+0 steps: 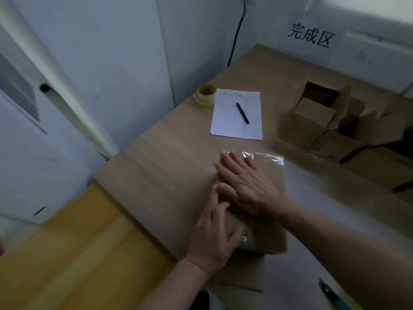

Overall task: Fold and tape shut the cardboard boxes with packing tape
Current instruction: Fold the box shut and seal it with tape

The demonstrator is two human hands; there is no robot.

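On the bench (169,157), the right hand (248,186) is pressing flat, fingers straight, on the cardboard box (271,231) (clear tape (266,158) is overhanging its far edge), while the left hand (214,233) is resting open-fingered against the box's left side, and the tape roll (205,95) is sitting well apart beside a paper sheet (234,121).

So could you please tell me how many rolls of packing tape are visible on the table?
1. The tape roll stands at the table's far left corner, beside the sheet of paper. Others may lie out of view.
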